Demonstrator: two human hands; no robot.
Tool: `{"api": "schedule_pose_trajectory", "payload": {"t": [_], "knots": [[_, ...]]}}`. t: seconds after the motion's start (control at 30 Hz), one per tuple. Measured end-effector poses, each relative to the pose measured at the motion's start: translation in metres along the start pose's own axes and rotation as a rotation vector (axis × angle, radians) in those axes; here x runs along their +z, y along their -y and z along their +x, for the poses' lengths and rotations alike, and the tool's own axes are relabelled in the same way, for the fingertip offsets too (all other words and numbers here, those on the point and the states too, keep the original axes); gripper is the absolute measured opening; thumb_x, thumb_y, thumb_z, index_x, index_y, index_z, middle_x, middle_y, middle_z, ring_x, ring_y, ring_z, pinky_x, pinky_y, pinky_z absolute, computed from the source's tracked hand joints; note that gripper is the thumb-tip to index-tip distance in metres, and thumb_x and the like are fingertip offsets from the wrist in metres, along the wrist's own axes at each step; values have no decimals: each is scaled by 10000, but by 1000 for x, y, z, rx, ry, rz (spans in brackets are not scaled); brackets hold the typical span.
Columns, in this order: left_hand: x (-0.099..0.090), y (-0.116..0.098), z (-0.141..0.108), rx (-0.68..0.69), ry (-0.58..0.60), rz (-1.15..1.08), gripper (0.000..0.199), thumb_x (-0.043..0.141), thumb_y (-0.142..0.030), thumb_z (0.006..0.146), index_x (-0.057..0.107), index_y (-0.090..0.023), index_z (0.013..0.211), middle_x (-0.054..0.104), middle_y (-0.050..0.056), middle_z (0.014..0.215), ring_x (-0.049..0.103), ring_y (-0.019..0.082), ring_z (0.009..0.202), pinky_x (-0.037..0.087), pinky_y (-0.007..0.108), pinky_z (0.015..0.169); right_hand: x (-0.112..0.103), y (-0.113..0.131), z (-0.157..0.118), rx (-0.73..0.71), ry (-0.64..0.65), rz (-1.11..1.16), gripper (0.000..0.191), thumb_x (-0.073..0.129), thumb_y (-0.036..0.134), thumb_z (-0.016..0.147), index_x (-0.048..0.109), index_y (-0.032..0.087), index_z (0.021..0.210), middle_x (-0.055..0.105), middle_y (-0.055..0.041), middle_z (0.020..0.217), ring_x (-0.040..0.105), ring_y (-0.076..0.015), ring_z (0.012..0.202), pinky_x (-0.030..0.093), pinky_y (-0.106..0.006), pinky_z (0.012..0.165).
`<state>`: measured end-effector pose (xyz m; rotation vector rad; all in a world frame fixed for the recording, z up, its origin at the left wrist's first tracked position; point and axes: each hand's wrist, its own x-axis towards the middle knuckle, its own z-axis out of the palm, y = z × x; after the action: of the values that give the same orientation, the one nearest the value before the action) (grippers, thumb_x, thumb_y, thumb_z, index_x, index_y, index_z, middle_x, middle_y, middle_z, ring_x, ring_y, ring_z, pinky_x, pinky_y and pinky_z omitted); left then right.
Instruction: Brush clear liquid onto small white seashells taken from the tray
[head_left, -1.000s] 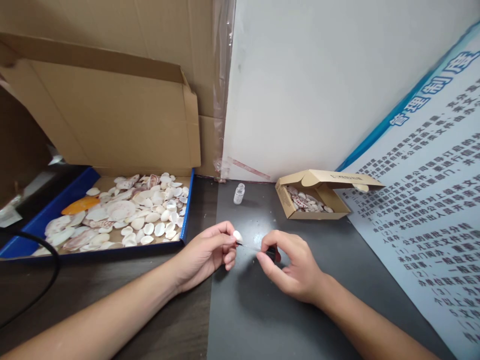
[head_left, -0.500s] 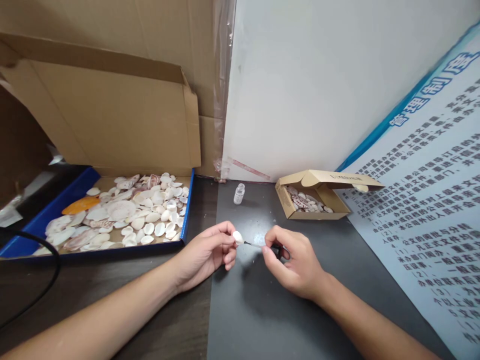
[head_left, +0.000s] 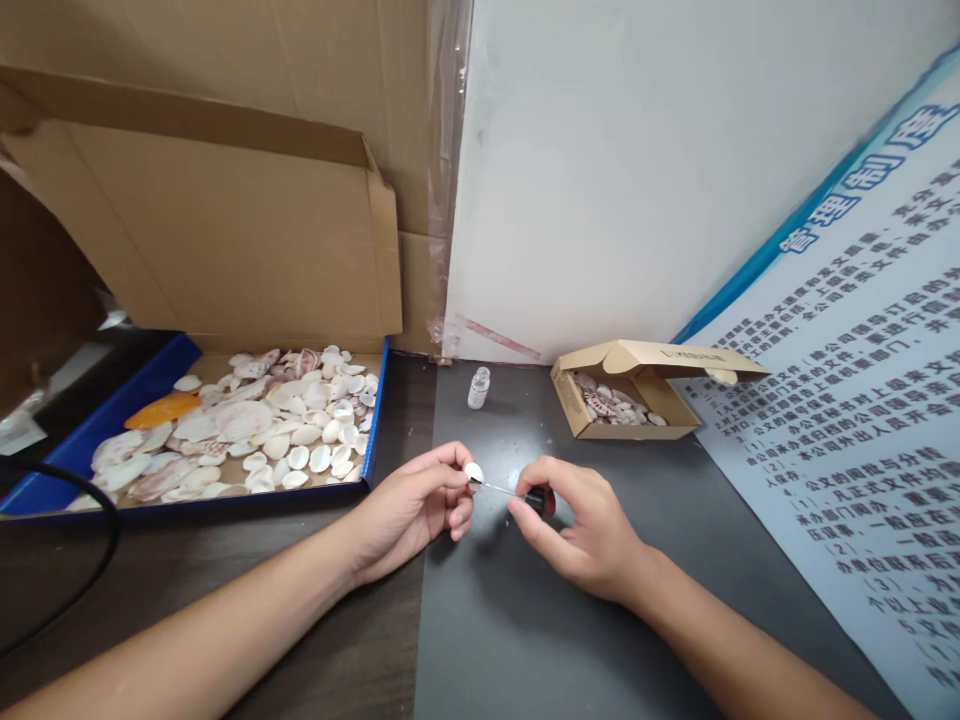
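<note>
Between the thumb and fingers of my left hand [head_left: 420, 510] is a small white seashell [head_left: 473, 472], held up above the grey mat. My right hand [head_left: 581, 520] is closed around the black cap of a brush applicator [head_left: 535, 499]. Its thin stem points left, and the tip is at the lower edge of the shell; whether it touches the inner side is hard to make out. Behind both hands a small clear glass bottle [head_left: 478, 388] with a pale label stands upright, without a cap.
At the left, an open blue-sided cardboard box [head_left: 379, 400] holds many seashells [head_left: 244, 420]. A smaller brown carton [head_left: 630, 432] with shells stands at the back right, lid raised. A black cable [head_left: 112, 520] curves at the far left; a printed poster [head_left: 862, 350] leans at the right.
My right hand has shifted slightly left with the brush applicator, showing more of its black cap. The shell has tilted a little in my left hand, which otherwise stays in place.
</note>
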<state>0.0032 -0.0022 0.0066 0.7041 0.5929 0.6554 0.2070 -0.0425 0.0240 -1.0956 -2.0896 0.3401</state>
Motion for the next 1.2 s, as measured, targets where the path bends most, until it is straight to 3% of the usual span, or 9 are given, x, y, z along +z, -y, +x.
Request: {"api": "schedule_pose_trajectory", "payload": {"t": [0.2, 0.33, 0.77, 1.2], "knots": [[1, 0, -1, -3, -5, -1, 73, 543, -99, 815, 528, -166, 792, 481, -21, 665, 442, 89, 531, 402, 227, 534, -1, 0, -1, 25, -67, -28, 105, 533, 172, 864, 499, 222, 779, 513, 46, 607, 455, -107, 488, 385, -222, 491], [2, 0, 0, 0, -9, 8, 75, 545, -103, 818, 524, -170, 793, 466, -26, 639, 442, 95, 536, 402, 224, 530, 0, -1, 0, -10, -32, -9, 56, 558, 191, 885, 541, 213, 836, 577, 24, 667, 504, -114, 532, 423, -227, 528], [3, 0, 0, 3, -10, 36, 53, 614, -152, 791, 564, -159, 777, 493, -13, 675, 470, 103, 564, 447, 236, 534, 2, -2, 0, 9, -62, -10, 83, 556, 156, 885, 547, 216, 829, 568, 13, 694, 493, -125, 554, 423, -244, 531], [3, 0, 0, 2, 3, 55, 120, 633, -220, 825, 524, -179, 794, 453, -39, 638, 414, 92, 546, 389, 220, 518, 1, -3, 0, -17, -69, 26, 57, 558, 164, 897, 551, 218, 879, 560, 8, 708, 487, -135, 565, 425, -261, 540]]}}
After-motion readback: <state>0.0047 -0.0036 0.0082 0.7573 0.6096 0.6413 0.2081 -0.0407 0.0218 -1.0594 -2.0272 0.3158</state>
